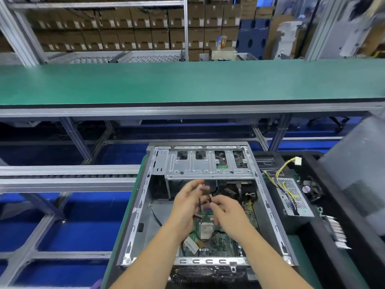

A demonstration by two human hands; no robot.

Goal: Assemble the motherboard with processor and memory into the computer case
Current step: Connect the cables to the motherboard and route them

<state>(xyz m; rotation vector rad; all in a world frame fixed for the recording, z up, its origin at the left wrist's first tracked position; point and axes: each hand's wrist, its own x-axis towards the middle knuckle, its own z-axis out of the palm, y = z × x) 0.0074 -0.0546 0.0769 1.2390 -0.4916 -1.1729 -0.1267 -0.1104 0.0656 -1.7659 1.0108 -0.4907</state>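
Observation:
An open grey computer case lies on a green mat in front of me. Inside it sits the green motherboard with a silver processor in its socket. Both my hands hover above the board, close together. My left hand holds a dark cable between thumb and fingers. My right hand pinches the same bundle of thin wires near its end. A metal drive cage spans the case's far end. I cannot make out the memory.
A power supply with yellow and black wires lies on a black tray to the right of the case. A grey side panel leans at the far right. A long green bench runs across behind, with roller rails at the left.

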